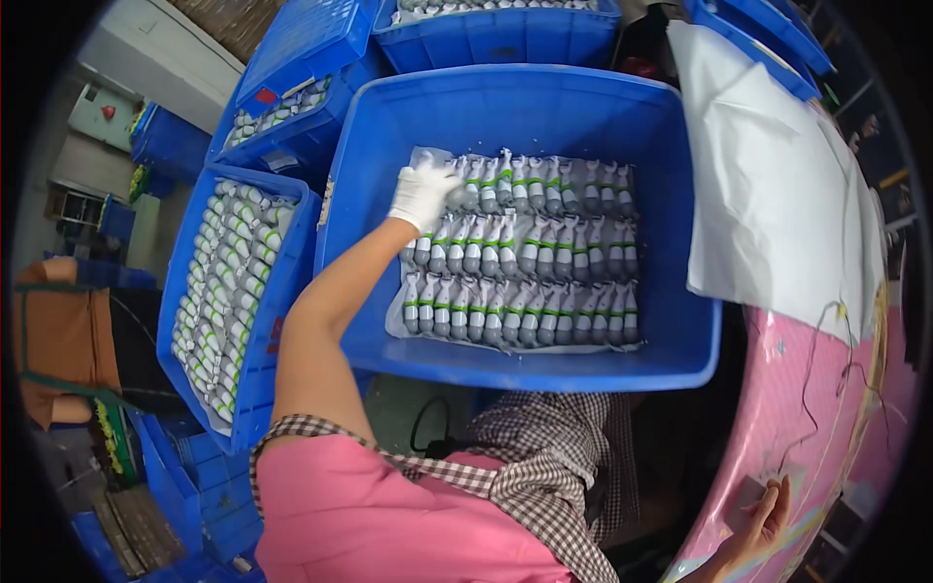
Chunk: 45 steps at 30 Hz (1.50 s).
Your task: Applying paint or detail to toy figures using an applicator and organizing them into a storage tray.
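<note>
Head view, left hand: the left hand (422, 194), in a white glove, reaches far into the large blue plastic crate (680, 330); its grip is closed on one small grey figure (457, 193) at the far left end of the far row.
Head view, held piece: the grey figure sits at the far left corner of the layer, touching its neighbours in the row.
Head view, crate contents: three rows of small grey figures with green and white bands (525, 282) lie side by side on a grey sheet on the crate floor, the near row close to the near wall.
Head view, right hand: the bare right hand (763, 520) lies low on the right against the pink worktop (807, 398); fingers loosely curled, and whether the grip holds anything cannot be told.
Head view, left of the crate: a second blue plastic crate (255, 374) packed with the same banded figures stands just beside it.
Head view, far side: more blue crates stand stacked there.
Head view, right side: a white sheet (768, 185) drapes over the worktop edge, near the large crate.
</note>
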{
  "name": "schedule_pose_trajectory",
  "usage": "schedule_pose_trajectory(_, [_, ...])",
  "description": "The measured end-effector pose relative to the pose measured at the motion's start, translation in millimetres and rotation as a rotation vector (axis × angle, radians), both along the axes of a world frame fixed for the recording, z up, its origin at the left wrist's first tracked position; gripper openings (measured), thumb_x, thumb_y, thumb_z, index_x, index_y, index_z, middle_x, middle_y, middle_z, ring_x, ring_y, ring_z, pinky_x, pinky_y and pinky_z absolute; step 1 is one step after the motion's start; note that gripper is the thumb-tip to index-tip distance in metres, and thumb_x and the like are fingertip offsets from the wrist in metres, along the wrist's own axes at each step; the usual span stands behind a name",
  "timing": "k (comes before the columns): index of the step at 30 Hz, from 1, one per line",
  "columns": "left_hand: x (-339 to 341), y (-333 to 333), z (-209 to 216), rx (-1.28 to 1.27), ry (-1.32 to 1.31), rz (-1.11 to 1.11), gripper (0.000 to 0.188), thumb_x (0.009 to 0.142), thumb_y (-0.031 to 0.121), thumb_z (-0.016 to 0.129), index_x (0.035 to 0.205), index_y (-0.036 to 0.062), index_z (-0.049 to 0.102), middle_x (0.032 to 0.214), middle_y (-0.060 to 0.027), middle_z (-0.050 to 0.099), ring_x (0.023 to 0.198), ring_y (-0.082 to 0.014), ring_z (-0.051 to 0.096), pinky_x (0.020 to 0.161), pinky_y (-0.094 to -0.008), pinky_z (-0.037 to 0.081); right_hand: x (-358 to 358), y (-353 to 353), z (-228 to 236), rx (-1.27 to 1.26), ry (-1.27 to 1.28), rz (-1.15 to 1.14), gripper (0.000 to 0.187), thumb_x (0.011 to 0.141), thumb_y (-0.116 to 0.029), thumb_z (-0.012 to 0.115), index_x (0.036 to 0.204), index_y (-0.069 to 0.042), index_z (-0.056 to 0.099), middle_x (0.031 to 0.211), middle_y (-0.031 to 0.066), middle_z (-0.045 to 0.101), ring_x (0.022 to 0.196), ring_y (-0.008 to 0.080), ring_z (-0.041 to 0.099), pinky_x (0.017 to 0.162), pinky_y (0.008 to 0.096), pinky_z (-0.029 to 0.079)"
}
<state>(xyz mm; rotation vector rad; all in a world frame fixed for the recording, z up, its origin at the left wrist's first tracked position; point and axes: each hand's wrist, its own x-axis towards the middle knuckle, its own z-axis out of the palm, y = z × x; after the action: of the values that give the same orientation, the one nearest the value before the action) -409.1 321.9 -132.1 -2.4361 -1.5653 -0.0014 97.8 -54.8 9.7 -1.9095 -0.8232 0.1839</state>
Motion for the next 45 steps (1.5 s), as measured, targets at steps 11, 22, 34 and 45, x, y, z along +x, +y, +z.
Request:
schedule_pose_trajectory(11, [-105.8, 81.0, -163.1, -0.197, 0.277, -0.11, 0.016, 0.078, 0.007, 0.05, 0.09, 0.0071, 0.061, 0.108, -0.003, 0.058, 0.079, -0.0241, 0.063, 0.068, -0.0405, 0.051, -28.0, 56.5, 19.6, -0.201, -0.402, -0.022, 0.019, 0.083, -0.011, 0.065, 0.092, 0.006, 0.068, 0.08, 0.0091, 0.067, 0.06, 0.0124, 0.057, 0.05, 0.0211, 0.046])
schedule_pose_trajectory(22, [-78.7, 49.9, -171.2, -0.037, -0.434, 0.367, 0.05, 0.079, -0.003, 0.043, 0.128, 0.008, 0.045, 0.145, -0.0145, 0.025, 0.122, -0.035, 0.041, 0.103, -0.0401, 0.034, -27.6, 30.0, 16.2, -0.128, -0.29, -0.239, 0.019, 0.081, -0.011, 0.069, 0.089, 0.006, 0.068, 0.064, 0.0057, 0.061, 0.05, 0.0094, 0.049, 0.044, 0.0218, 0.041])
schedule_pose_trajectory(34, [131.7, 2.1, -57.6, -0.46, -1.446, 0.061, 0.03, 0.091, 0.024, 0.053, 0.108, 0.0001, 0.061, 0.099, -0.0121, 0.066, 0.094, -0.0238, 0.062, 0.084, -0.0292, 0.047, -76.7, 47.8, 10.7, -0.111, -0.099, 0.012, 0.025, 0.088, -0.008, 0.054, 0.112, 0.0, 0.06, 0.095, 0.0066, 0.065, 0.076, 0.0111, 0.059, 0.064, 0.0226, 0.048])
schedule_pose_trajectory(45, [322.6, -242.1, 142.9, -2.608, -1.313, -0.326, 0.04, 0.091, 0.027, 0.049, 0.129, 0.0127, 0.047, 0.137, -0.0051, 0.041, 0.121, -0.0231, 0.044, 0.101, -0.0402, 0.036, -108.8, 10.8, -11.6, 0.277, 0.142, -0.11, 0.022, 0.088, -0.013, 0.055, 0.106, -0.002, 0.06, 0.081, 0.0133, 0.064, 0.068, 0.0137, 0.061, 0.06, 0.0277, 0.049])
